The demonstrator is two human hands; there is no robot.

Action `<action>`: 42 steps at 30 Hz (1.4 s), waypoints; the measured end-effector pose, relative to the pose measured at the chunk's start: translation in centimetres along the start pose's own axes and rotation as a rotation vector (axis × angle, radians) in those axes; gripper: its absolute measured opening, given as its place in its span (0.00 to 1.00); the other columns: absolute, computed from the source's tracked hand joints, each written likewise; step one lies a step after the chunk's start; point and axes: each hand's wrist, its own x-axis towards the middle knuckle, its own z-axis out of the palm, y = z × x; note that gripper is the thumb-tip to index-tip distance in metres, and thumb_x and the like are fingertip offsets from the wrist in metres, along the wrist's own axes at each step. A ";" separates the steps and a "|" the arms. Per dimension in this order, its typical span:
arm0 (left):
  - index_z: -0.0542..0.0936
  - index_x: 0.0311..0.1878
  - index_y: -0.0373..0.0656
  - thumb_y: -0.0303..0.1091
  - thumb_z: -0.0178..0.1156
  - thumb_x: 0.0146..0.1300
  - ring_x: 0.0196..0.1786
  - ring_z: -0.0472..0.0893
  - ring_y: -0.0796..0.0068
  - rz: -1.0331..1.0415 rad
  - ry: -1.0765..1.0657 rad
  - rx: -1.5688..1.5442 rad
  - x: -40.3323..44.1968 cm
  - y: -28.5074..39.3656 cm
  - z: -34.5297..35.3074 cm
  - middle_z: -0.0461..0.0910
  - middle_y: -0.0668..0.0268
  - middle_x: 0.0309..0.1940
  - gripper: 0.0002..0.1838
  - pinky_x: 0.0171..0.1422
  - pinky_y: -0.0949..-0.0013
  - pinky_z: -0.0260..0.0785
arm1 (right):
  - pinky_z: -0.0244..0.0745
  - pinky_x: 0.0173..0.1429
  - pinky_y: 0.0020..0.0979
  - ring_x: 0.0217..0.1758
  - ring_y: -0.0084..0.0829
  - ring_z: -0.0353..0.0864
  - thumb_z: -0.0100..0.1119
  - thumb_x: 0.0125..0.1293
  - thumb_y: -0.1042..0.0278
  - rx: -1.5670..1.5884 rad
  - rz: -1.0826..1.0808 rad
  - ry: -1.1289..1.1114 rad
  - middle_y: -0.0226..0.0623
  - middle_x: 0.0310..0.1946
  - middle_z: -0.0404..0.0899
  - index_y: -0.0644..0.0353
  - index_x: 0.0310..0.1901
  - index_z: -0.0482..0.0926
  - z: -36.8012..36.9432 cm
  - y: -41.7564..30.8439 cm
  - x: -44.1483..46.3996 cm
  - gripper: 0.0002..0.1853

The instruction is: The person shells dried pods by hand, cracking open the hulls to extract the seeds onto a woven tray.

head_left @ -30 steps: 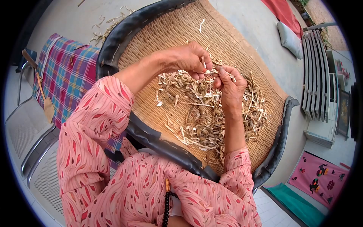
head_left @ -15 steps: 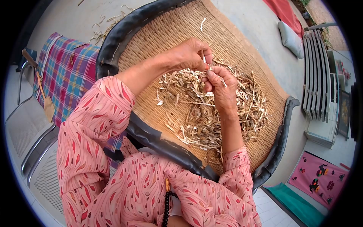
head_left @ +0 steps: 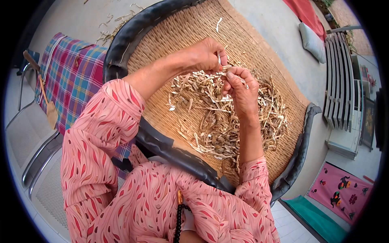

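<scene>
Dry, pale and brown pods (head_left: 219,133) lie heaped on a woven tray (head_left: 162,48) with a black rim in front of me. My left hand (head_left: 204,55) is above the heap, its fingers closed on a thin pale pod piece (head_left: 219,58). Just right of it, my right hand (head_left: 244,91) pinches a pale pod (head_left: 244,82) between thumb and fingers. The fingertips of both hands nearly meet over the upper part of the heap. Whatever lies between the fingertips is too small to make out.
To the left are a checked cloth (head_left: 73,77), a wooden spatula (head_left: 51,113) and metal chairs (head_left: 50,182). Pod scraps (head_left: 111,30) lie on the floor beyond the rim. At the right are a grey cushion (head_left: 312,42), stacked slatted panels (head_left: 338,81) and a pink mat (head_left: 338,190).
Both hands have shifted slightly over the heap, my left hand upward, while the right moved left and then a little back right. The pod pieces between the fingers have changed angle.
</scene>
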 end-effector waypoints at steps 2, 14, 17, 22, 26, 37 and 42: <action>0.75 0.31 0.36 0.18 0.57 0.53 0.20 0.73 0.82 -0.007 0.092 -0.032 -0.1 0.3 0.1 0.74 0.66 0.19 0.04 0.20 0.79 0.63 | 0.76 0.28 0.21 0.24 0.19 0.75 0.53 0.65 0.74 -0.026 -0.019 0.024 0.34 0.25 0.76 0.67 0.42 0.73 -0.3 -0.2 0.2 0.07; 0.73 0.40 0.30 0.21 0.58 0.57 0.27 0.78 0.81 -0.082 -0.076 -0.245 -0.5 0.2 0.2 0.76 0.63 0.26 0.08 0.28 0.82 0.72 | 0.67 0.22 0.21 0.19 0.18 0.70 0.48 0.64 0.78 -0.518 -0.226 -0.010 0.29 0.18 0.71 0.66 0.39 0.71 1.0 -1.2 0.4 0.04; 0.73 0.39 0.31 0.22 0.59 0.57 0.28 0.78 0.81 -0.073 -0.036 -0.258 -0.6 0.5 0.7 0.76 0.63 0.25 0.08 0.29 0.83 0.72 | 0.71 0.26 0.24 0.22 0.22 0.74 0.51 0.61 0.80 -0.607 -0.361 0.069 0.34 0.21 0.73 0.68 0.42 0.70 1.0 -0.6 1.0 0.07; 0.75 0.38 0.38 0.24 0.62 0.55 0.24 0.73 0.83 0.122 -0.125 -0.034 -0.8 0.1 2.0 0.74 0.68 0.23 0.08 0.28 0.79 0.68 | 0.68 0.21 0.22 0.21 0.20 0.73 0.47 0.59 0.82 -0.517 -0.130 -0.072 0.37 0.27 0.77 0.66 0.47 0.69 0.9 -0.6 1.1 0.13; 0.75 0.37 0.38 0.26 0.60 0.58 0.25 0.76 0.82 0.250 -0.173 0.026 -1.0 0.1 2.0 0.75 0.68 0.22 0.05 0.28 0.79 0.69 | 0.66 0.18 0.18 0.18 0.16 0.69 0.44 0.61 0.84 -0.292 -0.013 -0.143 0.34 0.26 0.76 0.64 0.49 0.67 0.3 -0.7 1.0 0.15; 0.75 0.35 0.35 0.24 0.55 0.62 0.28 0.81 0.78 0.407 -0.251 0.123 -1.9 1.5 2.5 0.77 0.67 0.24 0.03 0.31 0.77 0.75 | 0.68 0.19 0.19 0.19 0.17 0.71 0.51 0.61 0.79 -0.240 -0.004 -0.227 0.30 0.24 0.72 0.65 0.48 0.68 0.4 -2.3 0.3 0.13; 0.76 0.35 0.36 0.25 0.57 0.61 0.30 0.79 0.82 0.352 -0.330 0.139 -2.1 1.3 2.1 0.76 0.70 0.25 0.02 0.33 0.77 0.74 | 0.70 0.21 0.19 0.20 0.17 0.72 0.56 0.61 0.75 -0.106 0.123 -0.294 0.28 0.23 0.73 0.61 0.43 0.72 0.7 -1.5 0.1 0.09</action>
